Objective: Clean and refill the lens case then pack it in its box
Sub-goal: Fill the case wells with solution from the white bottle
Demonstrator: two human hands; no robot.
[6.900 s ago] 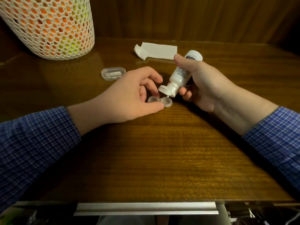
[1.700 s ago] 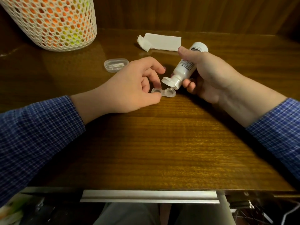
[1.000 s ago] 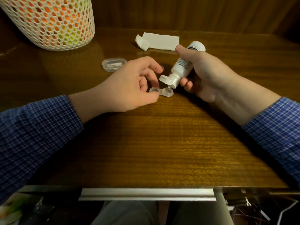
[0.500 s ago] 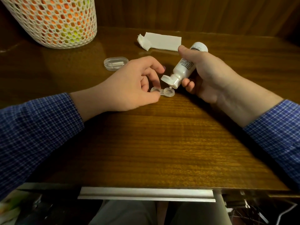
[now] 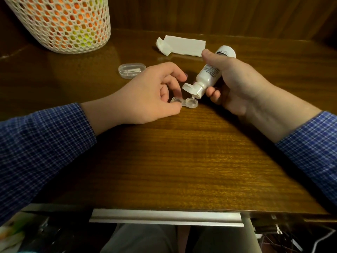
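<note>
Lens case [image 5: 184, 103] lies on table [image 5: 182, 161], centre. Left hand [image 5: 145, 99] pinches its left well; right hand [image 5: 237, 84] holds bottle [image 5: 209, 75] tilted, nozzle just above right well. Box [image 5: 132, 70] sits behind-left of case, tissue [image 5: 180, 45] behind it. Basket [image 5: 60, 22] stands far back-left.

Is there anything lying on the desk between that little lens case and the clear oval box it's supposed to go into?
Only the left hand itself. It holds the lens case by its left well and lies across the line to the clear box. Otherwise that stretch of desk shows nothing.
</note>
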